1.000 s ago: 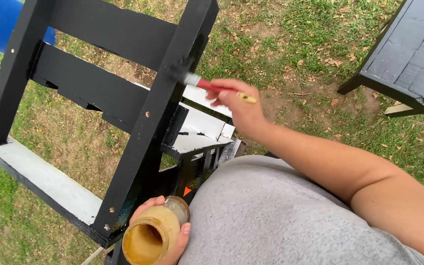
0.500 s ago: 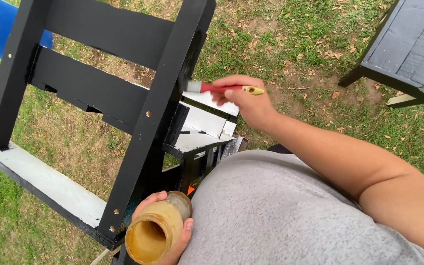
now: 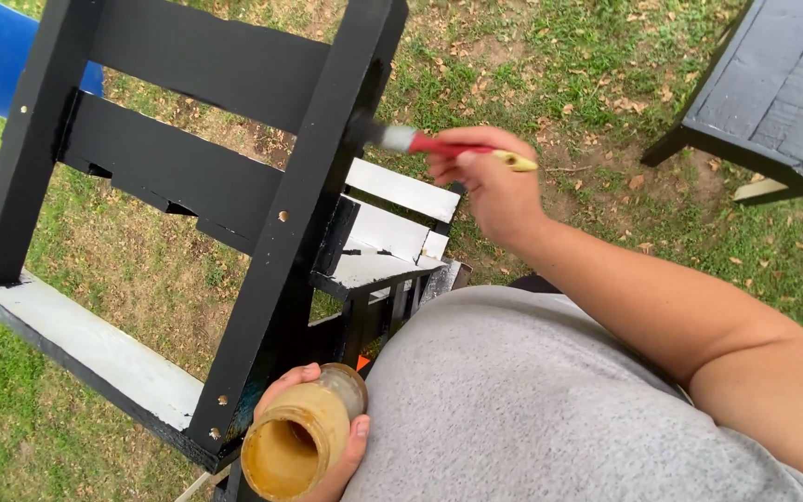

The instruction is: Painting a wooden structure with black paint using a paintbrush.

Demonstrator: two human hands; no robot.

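My right hand [image 3: 490, 186] grips a paintbrush [image 3: 439, 146] with a red and yellow handle. Its dark bristles touch the side of a black upright of a wooden frame [image 3: 299, 214] that stands tilted on the grass. My left hand [image 3: 322, 437] holds an open tan jar [image 3: 295, 446] low against my grey shirt, mouth toward the camera. The frame has black crossbars and some white unpainted slats [image 3: 401, 191].
A long white board with black edge [image 3: 95, 349] forms the frame's lower left part. Another black-painted wooden piece [image 3: 773, 102] stands at upper right. A blue object [image 3: 2, 56] lies at upper left. Grass with dry leaves lies all around.
My right hand has moved the brush along the black upright, farther up it. The jar in my left hand has stayed at the same spot.
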